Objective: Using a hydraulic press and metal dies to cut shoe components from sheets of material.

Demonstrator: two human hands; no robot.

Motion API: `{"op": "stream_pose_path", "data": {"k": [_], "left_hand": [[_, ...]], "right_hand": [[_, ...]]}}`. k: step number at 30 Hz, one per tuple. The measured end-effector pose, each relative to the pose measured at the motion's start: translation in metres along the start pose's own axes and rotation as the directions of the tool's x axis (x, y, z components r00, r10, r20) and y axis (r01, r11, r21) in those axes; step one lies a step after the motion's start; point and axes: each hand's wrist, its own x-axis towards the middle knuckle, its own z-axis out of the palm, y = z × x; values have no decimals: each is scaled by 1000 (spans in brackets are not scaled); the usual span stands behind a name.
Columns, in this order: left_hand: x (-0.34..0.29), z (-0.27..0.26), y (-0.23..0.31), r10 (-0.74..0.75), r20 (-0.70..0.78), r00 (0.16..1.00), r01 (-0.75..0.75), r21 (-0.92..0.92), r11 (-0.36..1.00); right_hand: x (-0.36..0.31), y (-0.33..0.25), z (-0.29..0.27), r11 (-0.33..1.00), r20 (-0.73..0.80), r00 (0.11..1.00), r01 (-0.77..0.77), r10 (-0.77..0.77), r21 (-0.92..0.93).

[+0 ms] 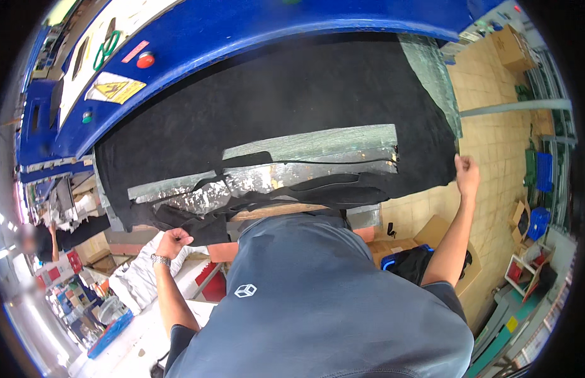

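Black garment (273,101): long axis left–right across frame centre; left hand (173,242) and right hand (467,174) apparently clamp opposite edges; silver platen (318,146) beneath.

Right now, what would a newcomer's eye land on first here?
The big black garment spread over the silvery padded press bed at centre, below the blue machine housing that arcs across the top. The left hand grips the fabric's lower-left edge and the right hand pinches its right edge. A red round button sits on the housing, upper left.
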Motion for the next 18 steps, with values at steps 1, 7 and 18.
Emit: {"op": "stream_pose_path", "data": {"k": [1,7,18], "left_hand": [[-3,3,-8,-41,74,996,43,-22,999],[-17,45,-27,-164,21,986,161,112,981],[-13,99,-67,-155,-277,948,223,234,946]], "right_hand": [[22,-13,11,993,-126,986,114,-113,5],[103,-36,44,989,-103,989,96,-108,-115],[109,-25,41,963,-39,975,207,-217,-170]]}}
